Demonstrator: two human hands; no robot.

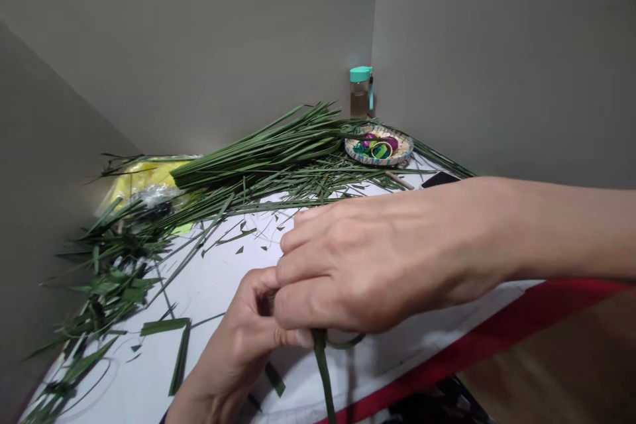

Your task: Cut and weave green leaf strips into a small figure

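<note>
My left hand (238,338) comes up from the bottom edge, its fingers pinching a narrow green palm-leaf strip (322,364). My right hand (368,265) reaches in from the right and closes over the left fingers, holding the same strip. The strip bends into a small loop below my fingers, and one end hangs down past the table edge. The part inside my fingers is hidden. Cut leaf pieces (166,326) lie on the white table covering (223,285) just left of my hands. A long bundle of palm leaves (258,152) lies farther back.
A woven round dish (378,147) holds colourful woven pieces in the far corner, beside a bottle with a teal lid (360,91). A yellow plastic bag (144,179), a wooden stick (399,179) and a black object (440,179) lie nearby. Grey walls bound two sides; a red border (487,331) runs along the near edge.
</note>
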